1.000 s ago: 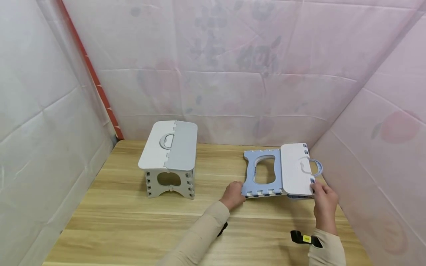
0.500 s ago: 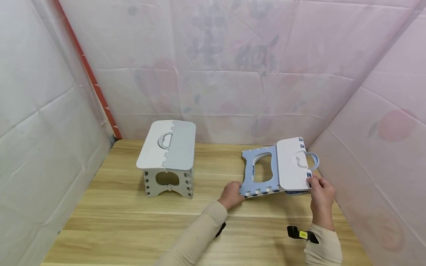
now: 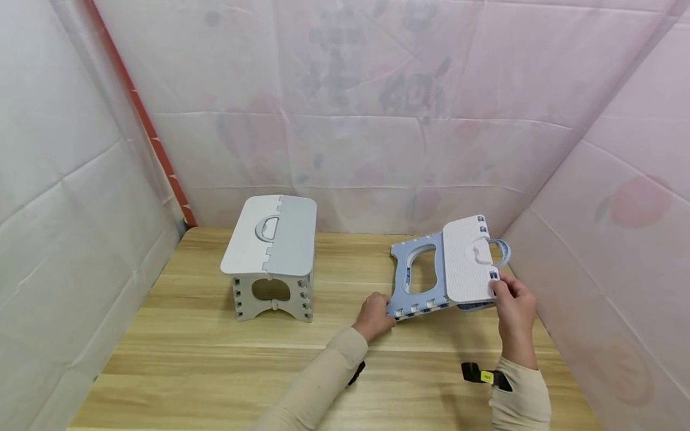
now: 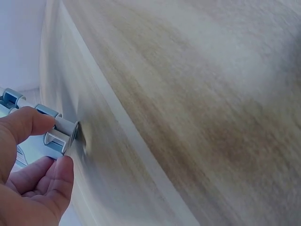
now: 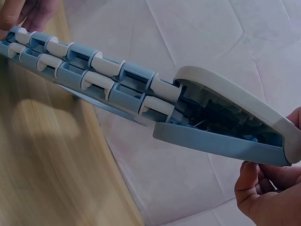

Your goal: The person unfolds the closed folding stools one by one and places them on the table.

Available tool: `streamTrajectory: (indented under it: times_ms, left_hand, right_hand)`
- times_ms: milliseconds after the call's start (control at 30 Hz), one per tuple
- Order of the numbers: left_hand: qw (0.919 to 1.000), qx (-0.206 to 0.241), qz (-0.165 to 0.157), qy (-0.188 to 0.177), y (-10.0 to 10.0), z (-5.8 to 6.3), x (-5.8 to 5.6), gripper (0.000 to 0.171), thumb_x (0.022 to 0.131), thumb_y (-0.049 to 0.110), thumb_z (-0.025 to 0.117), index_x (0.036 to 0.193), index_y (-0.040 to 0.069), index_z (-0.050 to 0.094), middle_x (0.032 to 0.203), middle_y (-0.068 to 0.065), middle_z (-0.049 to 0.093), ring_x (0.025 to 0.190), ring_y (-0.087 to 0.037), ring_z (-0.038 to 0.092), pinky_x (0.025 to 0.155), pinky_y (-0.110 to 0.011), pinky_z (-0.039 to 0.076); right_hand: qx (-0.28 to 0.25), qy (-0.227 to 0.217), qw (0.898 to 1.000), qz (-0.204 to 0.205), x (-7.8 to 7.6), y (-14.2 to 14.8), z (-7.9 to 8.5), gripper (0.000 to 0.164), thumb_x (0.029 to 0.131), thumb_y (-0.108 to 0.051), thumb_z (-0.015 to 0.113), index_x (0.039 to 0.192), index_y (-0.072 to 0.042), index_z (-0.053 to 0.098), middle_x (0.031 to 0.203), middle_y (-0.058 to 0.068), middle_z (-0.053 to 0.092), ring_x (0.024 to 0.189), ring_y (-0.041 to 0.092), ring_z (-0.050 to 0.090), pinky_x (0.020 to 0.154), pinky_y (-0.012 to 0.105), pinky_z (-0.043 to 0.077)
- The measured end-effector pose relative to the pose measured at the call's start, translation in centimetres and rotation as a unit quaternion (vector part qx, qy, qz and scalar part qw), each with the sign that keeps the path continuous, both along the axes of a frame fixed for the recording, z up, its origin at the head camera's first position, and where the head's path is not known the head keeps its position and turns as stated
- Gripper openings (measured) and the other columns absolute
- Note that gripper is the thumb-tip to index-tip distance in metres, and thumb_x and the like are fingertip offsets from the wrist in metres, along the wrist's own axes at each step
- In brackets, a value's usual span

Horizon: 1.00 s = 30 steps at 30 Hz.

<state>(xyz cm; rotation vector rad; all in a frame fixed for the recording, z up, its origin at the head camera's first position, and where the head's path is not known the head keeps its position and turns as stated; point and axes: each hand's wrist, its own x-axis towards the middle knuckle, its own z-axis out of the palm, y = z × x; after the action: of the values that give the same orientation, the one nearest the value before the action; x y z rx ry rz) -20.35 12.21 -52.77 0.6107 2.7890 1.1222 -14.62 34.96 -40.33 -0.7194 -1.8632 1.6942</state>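
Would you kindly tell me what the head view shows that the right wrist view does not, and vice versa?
Only the head view: the standing grey-and-white folding stool and the carry handle of the blue-and-white folding stool.
Only the right wrist view: the ribbed inside between that stool's seat halves.
Both: that stool, the left hand, the right hand, the wooden tabletop and the pale wall sheeting.

A makeshift screened-off booth: creased pale sheeting [image 3: 350, 149] walls the wood-grain tabletop [image 3: 178, 371] left, far and right, with a faded fruit print [image 3: 641, 206] at right; the wider room is hidden.
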Motion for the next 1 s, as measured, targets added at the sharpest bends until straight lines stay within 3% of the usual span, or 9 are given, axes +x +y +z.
streamTrajectory:
  times_ms: [233, 467, 733, 1000]
  left_hand:
    - [0.9999, 0.008, 0.004, 0.011, 0.0, -0.3, -0.1, 0.023, 0.061, 0.008, 0.080, 0.078, 0.005, 0.064, 0.072, 0.001, 0.051, 0.067, -0.012, 0.046, 0.059, -0.023, 0.041]
    - [0.9998, 0.013, 0.007, 0.017, 0.1, -0.4, -0.2, 0.025, 0.060, 0.008, 0.079, 0.082, 0.005, 0.067, 0.073, 0.001, 0.054, 0.066, -0.012, 0.048, 0.059, -0.023, 0.042]
    - [0.9999, 0.014, 0.001, -0.002, 0.0, -0.1, -0.4, 0.019, 0.063, 0.006, 0.078, 0.075, 0.007, 0.063, 0.068, 0.003, 0.053, 0.061, -0.011, 0.045, 0.055, -0.023, 0.040]
    - [0.9998, 0.018, 0.007, 0.002, 0.1, 0.0, -0.4, 0.021, 0.062, 0.005, 0.078, 0.076, 0.006, 0.063, 0.068, 0.001, 0.056, 0.060, -0.012, 0.046, 0.055, -0.023, 0.041]
  right_hand:
    - [0.026, 0.005, 1.000, 0.015, -0.1, -0.7, 0.5, 0.035, 0.087, -0.006, 0.057, 0.117, 0.012, 0.055, 0.091, -0.002, 0.052, 0.077, 0.006, 0.049, 0.062, 0.008, 0.043]
    - [0.071, -0.009, 0.997, 0.026, -0.4, -1.5, 1.3, 0.037, 0.087, -0.010, 0.059, 0.118, 0.010, 0.057, 0.090, -0.005, 0.054, 0.077, 0.005, 0.050, 0.062, 0.009, 0.043]
    - [0.088, -0.003, 0.995, 0.039, -0.7, -2.1, 1.6, 0.037, 0.087, -0.010, 0.060, 0.117, 0.011, 0.057, 0.093, -0.004, 0.055, 0.078, 0.005, 0.051, 0.062, 0.009, 0.043]
    - [0.125, -0.007, 0.991, 0.046, -1.1, -2.4, 1.8, 0.037, 0.087, -0.013, 0.059, 0.118, 0.007, 0.059, 0.092, -0.003, 0.057, 0.076, 0.005, 0.052, 0.061, 0.010, 0.043]
